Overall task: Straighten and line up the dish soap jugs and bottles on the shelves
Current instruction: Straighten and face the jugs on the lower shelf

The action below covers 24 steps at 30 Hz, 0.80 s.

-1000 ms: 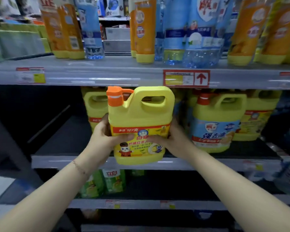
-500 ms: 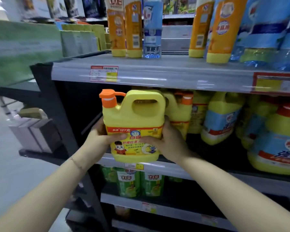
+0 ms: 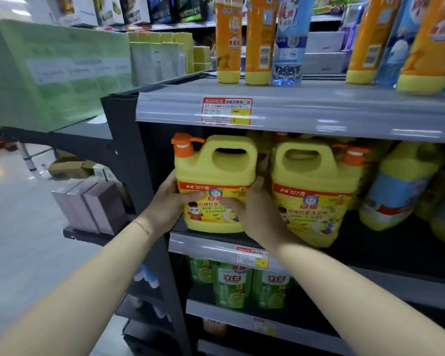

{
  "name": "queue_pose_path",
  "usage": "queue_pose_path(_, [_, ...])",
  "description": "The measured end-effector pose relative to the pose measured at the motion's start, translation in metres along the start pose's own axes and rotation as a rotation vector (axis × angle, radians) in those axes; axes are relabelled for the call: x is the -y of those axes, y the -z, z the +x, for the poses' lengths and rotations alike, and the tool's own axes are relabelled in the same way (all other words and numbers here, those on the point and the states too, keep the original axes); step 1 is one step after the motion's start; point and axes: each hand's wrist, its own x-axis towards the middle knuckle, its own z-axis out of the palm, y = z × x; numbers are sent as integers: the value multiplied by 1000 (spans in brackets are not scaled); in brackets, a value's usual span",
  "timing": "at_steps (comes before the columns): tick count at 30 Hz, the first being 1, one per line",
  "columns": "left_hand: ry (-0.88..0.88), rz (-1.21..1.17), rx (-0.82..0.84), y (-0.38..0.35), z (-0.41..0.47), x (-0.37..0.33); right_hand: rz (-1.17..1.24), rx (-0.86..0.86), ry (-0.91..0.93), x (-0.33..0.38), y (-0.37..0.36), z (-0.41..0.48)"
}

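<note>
Both thumbs press the front label of a yellow jug [image 3: 216, 173], the other fingers curled round its sides, left hand [image 3: 168, 201] and right hand [image 3: 254, 214]. The label reads 白猫 and 127克. The jug is upright at the left end of the middle shelf [image 3: 203, 245], with its orange pump [image 3: 184, 145] on the left. A second matching jug [image 3: 316, 194] just beside it has its pump on the right. Three green bottles [image 3: 231, 286] below read 立白.

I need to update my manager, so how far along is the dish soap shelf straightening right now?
Looks done: the green bottles on the lower shelf stand upright, labels forward. In hand: the left hand and right hand grip a yellow pump jug at the left end of the middle shelf. Remaining: the neighbouring yellow jug has its pump facing the opposite way, and the blue-labelled jug beside it looks tilted.
</note>
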Motion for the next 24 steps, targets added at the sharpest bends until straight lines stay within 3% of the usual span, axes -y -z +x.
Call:
queue_pose_path(3, [23,-46,1,-1,14,8,-155,-56,2,1,-12,2])
queue_pose_path(7, [31,-60,13,-7,34,15,-175,-79,5,-1,-15,-2])
queue_pose_path(11, [49,-33,6,-23,52,21,-338,-66,146,-3,-2,-10])
queue_pose_path(17, [4,151,0,-32,78,27,-398,-90,318,-11,10,-14])
queue_pose_path(24, [-41,358,-39,-34,82,28,-396,-113,329,-29,16,-17])
